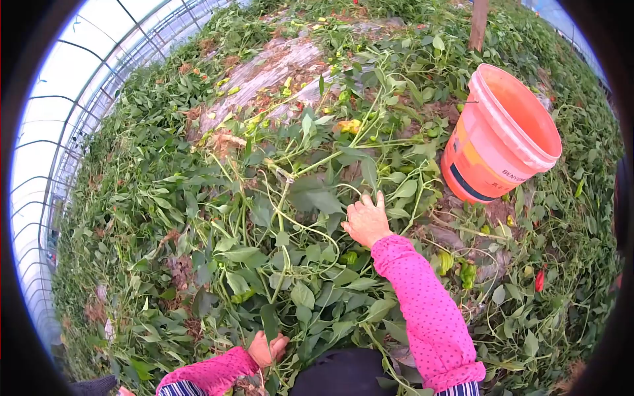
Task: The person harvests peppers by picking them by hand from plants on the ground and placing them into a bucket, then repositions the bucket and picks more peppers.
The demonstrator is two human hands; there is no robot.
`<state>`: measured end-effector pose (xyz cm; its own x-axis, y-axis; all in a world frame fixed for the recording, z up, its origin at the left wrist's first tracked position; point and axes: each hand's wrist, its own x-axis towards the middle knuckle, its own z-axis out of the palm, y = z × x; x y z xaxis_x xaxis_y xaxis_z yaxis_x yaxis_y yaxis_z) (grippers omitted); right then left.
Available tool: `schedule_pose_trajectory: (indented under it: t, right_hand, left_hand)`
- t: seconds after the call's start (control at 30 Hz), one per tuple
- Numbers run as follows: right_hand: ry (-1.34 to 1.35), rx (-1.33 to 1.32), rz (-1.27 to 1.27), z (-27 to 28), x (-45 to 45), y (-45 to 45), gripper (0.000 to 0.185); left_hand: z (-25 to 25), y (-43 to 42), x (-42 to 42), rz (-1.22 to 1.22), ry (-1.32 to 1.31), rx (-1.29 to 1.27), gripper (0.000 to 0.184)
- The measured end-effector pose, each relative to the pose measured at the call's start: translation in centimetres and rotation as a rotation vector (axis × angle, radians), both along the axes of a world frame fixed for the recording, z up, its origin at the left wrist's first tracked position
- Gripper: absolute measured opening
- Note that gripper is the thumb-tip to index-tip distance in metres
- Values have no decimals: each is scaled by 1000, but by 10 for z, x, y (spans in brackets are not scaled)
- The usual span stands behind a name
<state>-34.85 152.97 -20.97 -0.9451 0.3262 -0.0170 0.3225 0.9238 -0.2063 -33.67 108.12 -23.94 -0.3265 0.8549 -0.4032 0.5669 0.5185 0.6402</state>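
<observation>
My right hand [367,220], in a pink dotted sleeve, reaches into the pepper plants [304,294] near the middle of the view. Its fingers are bent around a plant stem beside a large leaf. Low down, my left hand [267,350] sits among leaves with its fingers curled; a leaf partly covers it, and what it holds, if anything, is hidden. A green pepper [349,257] hangs just below my right hand. Further right are a ribbed green pepper [467,274] and a yellow-green pepper [446,262].
An orange-pink bucket [459,142] stands tilted among the plants at the right. Behind it rises a wooden post [479,25]. A red pepper [539,280] lies at the right. Pale plastic sheeting [264,72] shows at the back, and greenhouse hoops [71,96] line the left.
</observation>
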Motion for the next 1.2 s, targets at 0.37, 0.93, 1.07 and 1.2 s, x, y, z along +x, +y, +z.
schedule_pose_trajectory:
  t: [0.37, 0.93, 1.07, 1.2]
  right_hand:
    - [98, 22, -92, -11, 40, -97, 48]
    - [171, -148, -108, 6, 85, -110, 45]
    - [188, -546, -11, 100, 89, -80, 40]
    - [486, 40, -175, 103, 78, -34, 44]
  left_hand:
    - [200, 187, -96, -808, -41, -263, 53]
    - [54, 415, -120, -557, 527, -3, 39]
    - [70, 362, -124, -630, 593, -30, 29]
    - [94, 312, -119, -662, 721, 80, 22]
